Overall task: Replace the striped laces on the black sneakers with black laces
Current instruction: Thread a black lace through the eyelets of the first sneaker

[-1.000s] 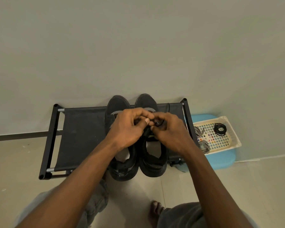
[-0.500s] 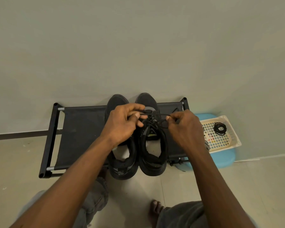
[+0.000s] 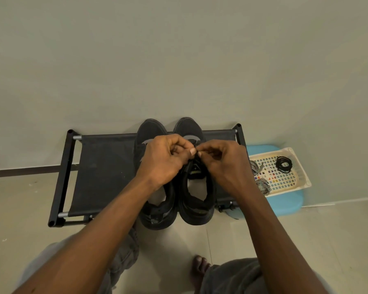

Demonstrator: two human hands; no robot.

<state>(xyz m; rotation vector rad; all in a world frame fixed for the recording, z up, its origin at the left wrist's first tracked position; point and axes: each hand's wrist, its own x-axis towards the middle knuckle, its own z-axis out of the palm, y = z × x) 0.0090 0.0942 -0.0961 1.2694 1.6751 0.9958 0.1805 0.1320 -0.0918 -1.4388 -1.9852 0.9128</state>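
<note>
A black fabric shoe rack (image 3: 106, 170) stands on the floor against the wall, its long side running left to right. Two black sneakers sit side by side on the right half of its top shelf. The left sneaker (image 3: 150, 131) and the right sneaker (image 3: 197, 201) touch along their inner sides. Each lies with its long axis across the shelf from the near edge to the far edge. The toes point at the wall and reach just past the far edge, and the heels overhang the near edge toward the person.

Just beside the rack's right end is a blue stool (image 3: 285, 205) carrying a cream perforated basket (image 3: 301, 166). The basket sits toward the stool's far right.

The left hand (image 3: 164, 160) and the right hand (image 3: 223, 164) are brought together over the front half of the right sneaker, fingers curled and fingertips meeting. Between thumb and fingers both pinch a black lace (image 3: 193, 161), which runs down to that sneaker's tongue. The left hand also covers the lacing area of the left sneaker, so I cannot tell how that one is laced.

In the basket, striped laces (image 3: 263, 186) lie bunched along the left rim, partly hidden by the right forearm. A coiled black lace (image 3: 284, 164) rests near the far right corner, well apart from them.
</note>
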